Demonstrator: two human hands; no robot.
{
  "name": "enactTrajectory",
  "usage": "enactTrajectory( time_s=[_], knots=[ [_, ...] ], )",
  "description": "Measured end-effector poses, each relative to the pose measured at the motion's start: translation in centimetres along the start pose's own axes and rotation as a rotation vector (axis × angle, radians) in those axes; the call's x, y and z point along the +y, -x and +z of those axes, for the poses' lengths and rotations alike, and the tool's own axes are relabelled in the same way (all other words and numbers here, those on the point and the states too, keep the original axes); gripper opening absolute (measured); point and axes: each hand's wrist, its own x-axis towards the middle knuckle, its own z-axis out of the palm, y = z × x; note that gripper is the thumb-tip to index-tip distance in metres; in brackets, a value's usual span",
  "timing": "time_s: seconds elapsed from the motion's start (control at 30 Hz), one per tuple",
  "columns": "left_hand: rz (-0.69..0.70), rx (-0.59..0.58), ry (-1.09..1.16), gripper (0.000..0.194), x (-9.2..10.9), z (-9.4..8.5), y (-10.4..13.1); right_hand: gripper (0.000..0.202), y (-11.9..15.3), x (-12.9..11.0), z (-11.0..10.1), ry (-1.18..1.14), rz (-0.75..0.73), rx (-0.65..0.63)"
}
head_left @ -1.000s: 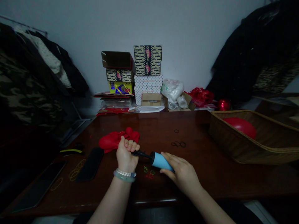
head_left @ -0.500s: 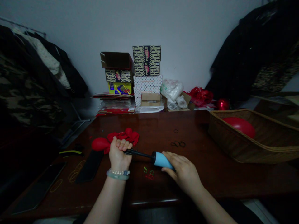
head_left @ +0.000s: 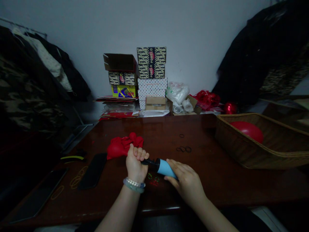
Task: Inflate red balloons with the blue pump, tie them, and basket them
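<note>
A balloon pump (head_left: 167, 168) with a light blue barrel and a black end lies across between my two hands. My right hand (head_left: 187, 180) is wrapped round the blue barrel. My left hand (head_left: 136, 162), with bracelets on its wrist, is closed in a fist on the black end, close to the barrel, with little of the black rod showing. A partly swollen red balloon (head_left: 116, 150) sticks out just beyond the left fist; its neck is hidden. Behind it lies a pile of limp red balloons (head_left: 137, 141). Small green and red rubber bands (head_left: 153, 182) lie below the pump.
At the right stands a wicker basket (head_left: 231, 149) with an inflated red balloon (head_left: 248, 131) inside. Black bands (head_left: 183, 149) lie mid-table. Two dark phones, one a phone (head_left: 93, 170) near my left hand, and yellow bands (head_left: 76, 181) lie left. Stacked boxes (head_left: 152, 62) stand behind the table.
My left hand has moved right toward the barrel, so the pump's black rod is now mostly pushed in. The red balloon moved right with it and looks fuller. My right hand shifted slightly left.
</note>
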Motion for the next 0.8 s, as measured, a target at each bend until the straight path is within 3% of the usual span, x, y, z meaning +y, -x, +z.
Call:
enactTrajectory(
  time_s=[0.33,0.8],
  knots=[
    [0.011,0.023,-0.035,0.045,-0.4,0.4,0.5,0.058,-0.3,-0.3,0.0,-0.017,-0.004,-0.02],
    [0.073,0.047,0.017,0.045,4.8,0.0,-1.7,0.057,-1.2,1.6,-1.5,-0.03,-0.016,-0.135]
  ],
)
